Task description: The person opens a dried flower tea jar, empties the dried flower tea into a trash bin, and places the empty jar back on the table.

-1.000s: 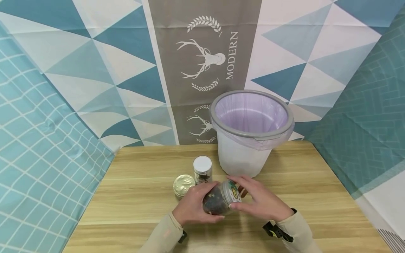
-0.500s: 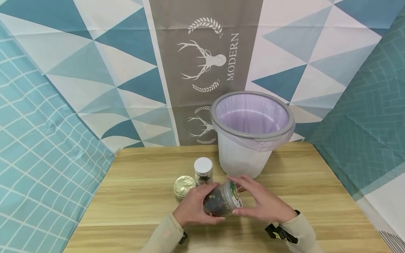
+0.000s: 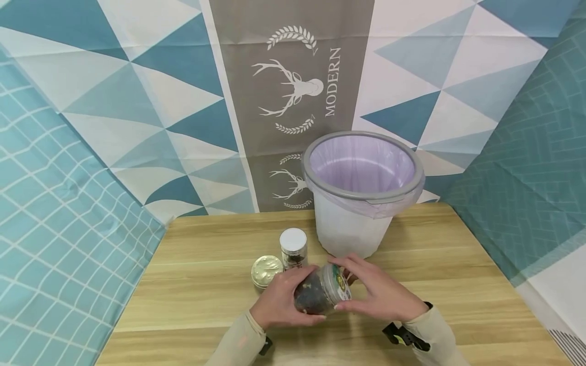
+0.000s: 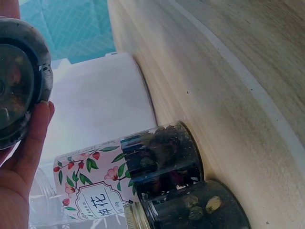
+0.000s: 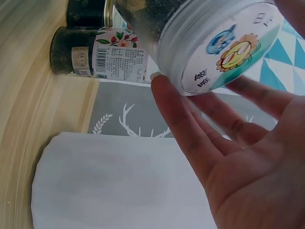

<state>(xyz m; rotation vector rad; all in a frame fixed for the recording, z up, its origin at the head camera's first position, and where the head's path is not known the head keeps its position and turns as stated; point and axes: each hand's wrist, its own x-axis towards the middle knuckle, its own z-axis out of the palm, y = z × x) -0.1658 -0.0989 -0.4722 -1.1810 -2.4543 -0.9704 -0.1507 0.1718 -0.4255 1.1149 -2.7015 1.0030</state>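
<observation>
My left hand (image 3: 286, 300) grips a clear jar (image 3: 311, 295) of dark dried bits, tilted on its side above the table. Its round base (image 4: 16, 90) faces the left wrist camera. At the other end, the fingers and thumb of my right hand (image 3: 382, 295) span the rim of the jar's lid (image 3: 338, 282). In the right wrist view the lid (image 5: 228, 52) carries a sticker with a cartoon flower and printed characters; a fingertip (image 5: 159, 83) touches its lower edge. Just beyond the left hand stand a white-topped jar (image 3: 293, 240) and a shorter jar with a gold lid (image 3: 267, 271).
A white bin (image 3: 350, 229) with a grey rim and lilac liner stands at the back right of the wooden table (image 3: 197, 284). In the left wrist view, the taller jar (image 4: 95, 176) bears a pink flowered label, beside the gold-lidded jar (image 4: 200, 210). Patterned cloth (image 3: 183, 76) hangs behind.
My right thumb has shifted slightly down along the lid's rim, and the lid's printed face has turned a little. The left hand keeps its hold on the jar.
</observation>
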